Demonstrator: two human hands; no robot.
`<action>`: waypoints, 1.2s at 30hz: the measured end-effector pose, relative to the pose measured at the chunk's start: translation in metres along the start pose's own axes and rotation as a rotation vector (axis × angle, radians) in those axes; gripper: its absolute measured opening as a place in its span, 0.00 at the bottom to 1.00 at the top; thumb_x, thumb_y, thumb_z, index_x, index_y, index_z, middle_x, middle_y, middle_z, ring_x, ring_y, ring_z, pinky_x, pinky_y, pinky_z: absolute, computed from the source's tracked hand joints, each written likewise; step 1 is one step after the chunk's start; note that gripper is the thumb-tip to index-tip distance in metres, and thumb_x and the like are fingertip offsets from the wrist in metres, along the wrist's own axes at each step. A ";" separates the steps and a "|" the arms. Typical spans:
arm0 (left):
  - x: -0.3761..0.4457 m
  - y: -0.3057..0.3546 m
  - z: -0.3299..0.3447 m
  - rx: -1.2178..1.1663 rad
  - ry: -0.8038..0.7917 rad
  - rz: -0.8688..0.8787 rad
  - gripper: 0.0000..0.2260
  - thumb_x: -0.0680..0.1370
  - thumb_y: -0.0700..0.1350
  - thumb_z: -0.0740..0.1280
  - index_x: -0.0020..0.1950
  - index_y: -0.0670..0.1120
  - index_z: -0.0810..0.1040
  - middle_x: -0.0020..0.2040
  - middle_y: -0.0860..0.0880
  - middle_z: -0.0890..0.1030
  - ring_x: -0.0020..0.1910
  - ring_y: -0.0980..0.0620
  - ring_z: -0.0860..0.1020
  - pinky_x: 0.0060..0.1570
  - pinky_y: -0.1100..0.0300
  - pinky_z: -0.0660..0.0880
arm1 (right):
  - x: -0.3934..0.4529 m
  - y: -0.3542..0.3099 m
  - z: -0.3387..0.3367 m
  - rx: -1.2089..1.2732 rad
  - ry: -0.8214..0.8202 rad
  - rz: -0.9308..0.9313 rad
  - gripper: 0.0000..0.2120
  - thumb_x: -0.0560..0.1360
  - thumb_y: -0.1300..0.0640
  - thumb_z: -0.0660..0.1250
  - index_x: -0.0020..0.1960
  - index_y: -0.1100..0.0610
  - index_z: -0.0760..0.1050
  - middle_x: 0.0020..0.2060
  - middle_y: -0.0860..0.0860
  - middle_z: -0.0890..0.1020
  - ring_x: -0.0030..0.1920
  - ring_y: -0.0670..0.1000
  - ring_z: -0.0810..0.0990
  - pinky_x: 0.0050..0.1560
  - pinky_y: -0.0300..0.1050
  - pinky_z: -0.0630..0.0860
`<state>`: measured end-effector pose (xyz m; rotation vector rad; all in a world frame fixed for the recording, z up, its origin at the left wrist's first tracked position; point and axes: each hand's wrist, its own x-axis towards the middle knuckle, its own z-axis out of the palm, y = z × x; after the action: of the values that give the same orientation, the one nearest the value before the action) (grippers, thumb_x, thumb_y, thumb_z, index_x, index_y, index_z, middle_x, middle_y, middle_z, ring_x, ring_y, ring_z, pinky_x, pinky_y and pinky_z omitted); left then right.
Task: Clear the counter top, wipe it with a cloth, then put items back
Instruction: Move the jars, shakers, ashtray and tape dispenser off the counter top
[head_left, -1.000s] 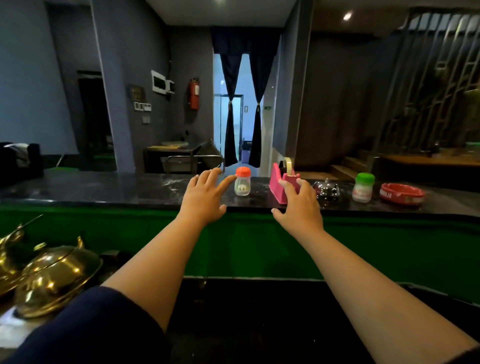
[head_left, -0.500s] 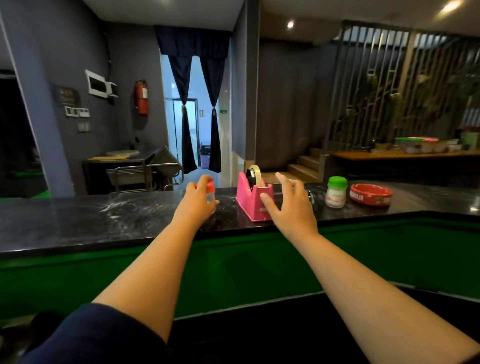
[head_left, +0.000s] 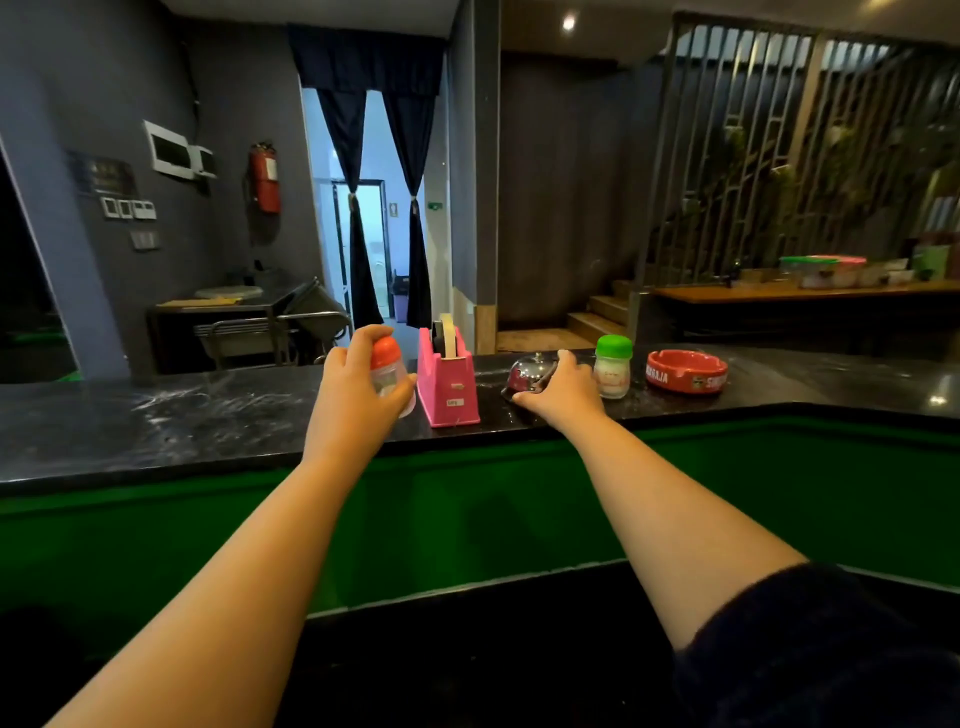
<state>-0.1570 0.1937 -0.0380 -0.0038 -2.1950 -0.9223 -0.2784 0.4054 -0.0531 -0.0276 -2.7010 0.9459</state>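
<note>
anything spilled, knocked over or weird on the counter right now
Nothing spilled or toppled. The pink tape dispenser, green-capped bottle and red ashtray sit upright. Only whitish smears mark the dark counter top at the left. The left hand holds the orange-capped bottle.

Grey walls (head_left: 62, 78), dark curtains (head_left: 363, 156) w/ bright doorway (head_left: 371, 228).

I am reading white capitals on the outer wall of the red ashtray (head_left: 685, 370), right of centre in the frame: the left stretch is showing "ARAJA", its first letters cut off by the curve, and a further word on the right is starting with "S" but staying too blurred. The small white label on the pink tape dispenser (head_left: 450, 387) at centre and the printing on the green-capped bottle (head_left: 613, 375) are proving too small for me to make out.
</note>
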 end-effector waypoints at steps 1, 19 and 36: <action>-0.003 0.001 0.002 0.007 0.005 -0.005 0.23 0.75 0.48 0.70 0.68 0.54 0.67 0.58 0.46 0.71 0.48 0.53 0.70 0.43 0.67 0.64 | 0.003 0.002 0.002 -0.012 -0.020 -0.017 0.48 0.66 0.42 0.76 0.75 0.56 0.54 0.69 0.59 0.67 0.70 0.61 0.67 0.64 0.55 0.71; -0.099 0.021 -0.003 0.127 0.079 -0.113 0.23 0.74 0.48 0.71 0.67 0.55 0.67 0.58 0.48 0.70 0.50 0.52 0.71 0.48 0.61 0.67 | -0.061 0.022 -0.010 0.407 0.043 -0.335 0.38 0.64 0.45 0.77 0.70 0.49 0.68 0.61 0.51 0.77 0.60 0.53 0.75 0.55 0.43 0.72; -0.291 -0.100 -0.042 0.261 0.059 -0.481 0.28 0.70 0.47 0.75 0.67 0.50 0.69 0.59 0.49 0.74 0.56 0.51 0.74 0.53 0.60 0.69 | -0.243 0.036 0.148 0.452 -0.445 -0.448 0.38 0.62 0.48 0.79 0.69 0.44 0.67 0.55 0.49 0.69 0.59 0.50 0.71 0.58 0.37 0.64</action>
<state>0.0537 0.1702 -0.2653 0.6913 -2.2860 -0.8610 -0.0869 0.3172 -0.2472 0.9326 -2.5931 1.5098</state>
